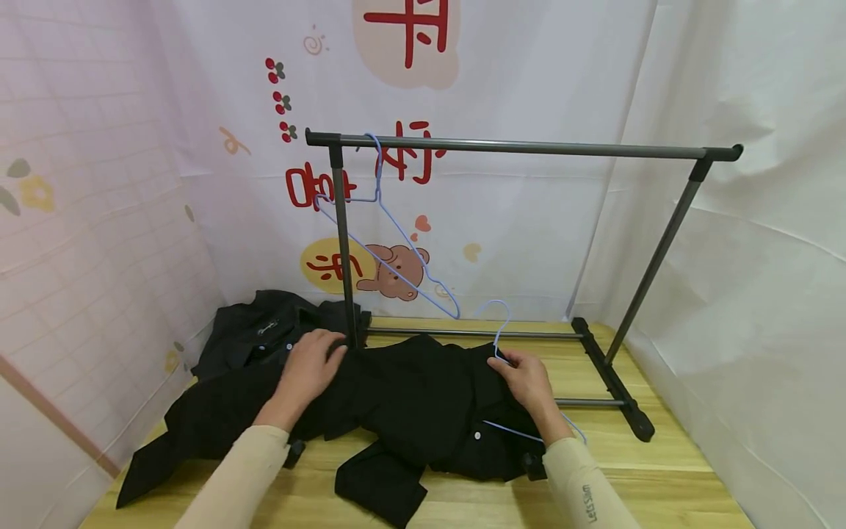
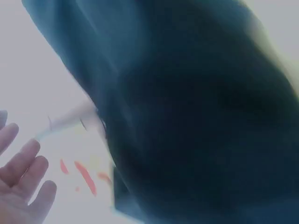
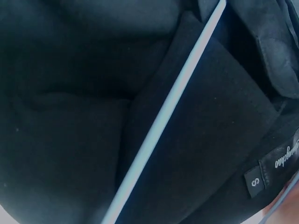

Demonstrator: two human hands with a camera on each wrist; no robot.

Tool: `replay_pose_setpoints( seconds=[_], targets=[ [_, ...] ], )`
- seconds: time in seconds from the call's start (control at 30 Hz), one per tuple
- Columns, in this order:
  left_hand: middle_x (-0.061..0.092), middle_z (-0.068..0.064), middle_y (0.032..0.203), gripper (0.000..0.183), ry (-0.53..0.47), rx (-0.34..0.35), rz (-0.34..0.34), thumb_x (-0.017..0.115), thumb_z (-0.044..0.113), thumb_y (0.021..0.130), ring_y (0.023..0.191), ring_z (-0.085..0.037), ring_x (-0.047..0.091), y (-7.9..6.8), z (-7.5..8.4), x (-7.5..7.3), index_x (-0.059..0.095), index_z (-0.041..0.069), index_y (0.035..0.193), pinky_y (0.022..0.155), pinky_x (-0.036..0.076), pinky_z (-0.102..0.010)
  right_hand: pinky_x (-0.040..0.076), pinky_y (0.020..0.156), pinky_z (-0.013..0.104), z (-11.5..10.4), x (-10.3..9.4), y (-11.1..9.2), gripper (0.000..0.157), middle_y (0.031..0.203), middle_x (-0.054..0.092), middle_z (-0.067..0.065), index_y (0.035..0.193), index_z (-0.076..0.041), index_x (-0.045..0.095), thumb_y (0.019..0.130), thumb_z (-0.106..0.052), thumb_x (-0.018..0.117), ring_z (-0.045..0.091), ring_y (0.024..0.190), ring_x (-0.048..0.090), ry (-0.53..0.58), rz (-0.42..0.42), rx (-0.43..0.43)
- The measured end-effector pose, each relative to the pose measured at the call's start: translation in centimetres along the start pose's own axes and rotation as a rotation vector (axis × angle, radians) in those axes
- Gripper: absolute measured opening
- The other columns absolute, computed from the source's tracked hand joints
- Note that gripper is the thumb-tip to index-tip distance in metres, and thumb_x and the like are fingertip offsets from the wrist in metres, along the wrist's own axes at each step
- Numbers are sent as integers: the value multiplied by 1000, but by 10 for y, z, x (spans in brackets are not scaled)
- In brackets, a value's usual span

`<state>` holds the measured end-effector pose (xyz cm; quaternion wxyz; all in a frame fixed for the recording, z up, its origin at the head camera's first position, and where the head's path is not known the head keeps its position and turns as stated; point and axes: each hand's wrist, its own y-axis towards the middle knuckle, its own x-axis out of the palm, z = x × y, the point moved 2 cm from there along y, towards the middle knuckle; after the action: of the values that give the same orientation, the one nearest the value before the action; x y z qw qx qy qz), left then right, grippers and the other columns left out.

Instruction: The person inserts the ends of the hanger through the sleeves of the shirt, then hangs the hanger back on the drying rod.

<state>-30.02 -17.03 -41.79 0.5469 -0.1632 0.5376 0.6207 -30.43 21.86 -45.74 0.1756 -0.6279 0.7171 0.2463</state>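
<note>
Left hand (image 1: 311,373): fingers loosely spread, holding nothing. With no grip there, the shirt (image 1: 423,397) may slide or bunch if pulled. The shirt lies mid-tabletop (image 1: 661,485), seemingly over the rack's (image 1: 529,146) left foot, where it could snag. Right hand (image 1: 526,380): pinches the hanger (image 1: 504,328) at the collar; a loose pinch could let the collar slip off the wire.

Surroundings: a garment (image 1: 254,330) at the rear left corner crowds the shirt; a spare hanger (image 1: 379,176) hangs near the bar's left end; the rack's lower rails obstruct the rear.
</note>
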Motion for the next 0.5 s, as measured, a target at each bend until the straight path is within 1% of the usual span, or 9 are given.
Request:
replay_pose_setpoints(
  seconds=[0.07, 0.13, 0.2, 0.3, 0.33, 0.4, 0.43, 0.47, 0.5],
  targets=[
    [63, -17, 122, 28, -63, 20, -89, 64, 19, 98, 117, -37, 55, 12, 23, 19, 67, 4, 121, 100, 41, -55, 45, 98, 50, -2, 1, -1, 44, 122, 67, 18, 127, 0, 66, 95, -30, 69, 35, 116, 60, 3, 1, -23],
    [61, -15, 128, 33, -106, 25, -183, 60, 24, 101, 122, -36, 53, 22, 39, 37, 64, 6, 128, 103, 39, -54, 46, 97, 49, -5, 3, -2, 43, 120, 68, 17, 126, -1, 67, 94, -29, 70, 34, 114, 61, 9, 7, -52],
    [59, -15, 134, 37, -143, 15, -267, 54, 27, 104, 127, -36, 51, 29, 48, 52, 59, 6, 135, 106, 36, -54, 47, 96, 48, -8, 4, -3, 41, 117, 69, 15, 123, -2, 69, 93, -29, 72, 33, 112, 62, 19, 11, -83],
    [56, -14, 139, 42, -192, -42, -369, 46, 30, 107, 129, -35, 50, 34, 50, 67, 53, 7, 142, 107, 34, -55, 48, 95, 46, -10, 6, -4, 38, 114, 71, 12, 120, -3, 71, 91, -28, 74, 29, 110, 64, 61, 6, -110],
    [58, -14, 135, 41, -218, -71, -392, 45, 30, 107, 125, -35, 53, 34, 49, 70, 56, 8, 139, 105, 37, -54, 49, 94, 46, -10, 7, -4, 37, 112, 72, 12, 119, -3, 72, 91, -27, 74, 29, 108, 64, 75, -2, -116],
    [65, -15, 117, 37, -269, -123, -415, 44, 31, 107, 108, -34, 61, 33, 44, 71, 65, 4, 123, 95, 44, -49, 49, 93, 45, -11, 6, -5, 37, 112, 72, 11, 119, -4, 72, 91, -28, 74, 28, 107, 64, 89, -13, -120],
    [66, -15, 104, 36, -300, -141, -407, 46, 30, 107, 96, -33, 62, 32, 42, 70, 67, 2, 112, 87, 47, -46, 49, 93, 45, -10, 5, -5, 37, 112, 72, 11, 120, -4, 72, 92, -28, 73, 27, 107, 64, 94, -15, -111],
    [64, -14, 92, 34, -337, -159, -394, 48, 29, 106, 86, -31, 60, 31, 40, 67, 68, 2, 104, 79, 47, -42, 49, 93, 45, -10, 3, -5, 38, 112, 72, 11, 121, -4, 71, 92, -30, 73, 27, 106, 64, 89, -14, -103],
    [60, -12, 83, 32, -370, -173, -377, 50, 27, 106, 78, -28, 57, 31, 39, 65, 68, 2, 96, 73, 45, -40, 49, 93, 45, -10, 1, -6, 39, 113, 71, 11, 121, -5, 71, 92, -30, 72, 27, 106, 64, 82, -8, -95]
  ],
)
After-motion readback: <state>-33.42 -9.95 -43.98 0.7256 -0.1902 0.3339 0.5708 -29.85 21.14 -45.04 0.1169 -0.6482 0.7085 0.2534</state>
